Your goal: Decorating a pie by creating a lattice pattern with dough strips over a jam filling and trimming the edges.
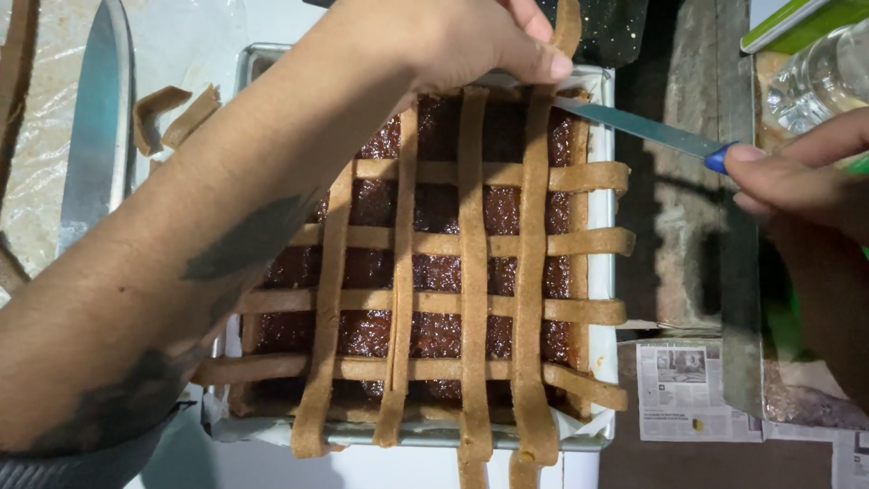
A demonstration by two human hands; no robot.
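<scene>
**Knife at the lattice edge**

The left hand (453, 41) pinches a dough strip (536, 272) at the tray (605, 398) rim — the right hand (797, 177) grips a blue-handled knife (634, 125), blade laid across that corner. A larger knife (95, 127) lies on the surface.

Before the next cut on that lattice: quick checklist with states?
1. Right hand grips the knife by its blue handle: ok.
2. Left hand presses the dough strip at the far rim: ok.
3. Blade tip clear of left fingertips: cannot tell, tip hidden.
4. Lattice strips overhang the tray: ok.
5. Big knife lies apart at left: ok.
</scene>
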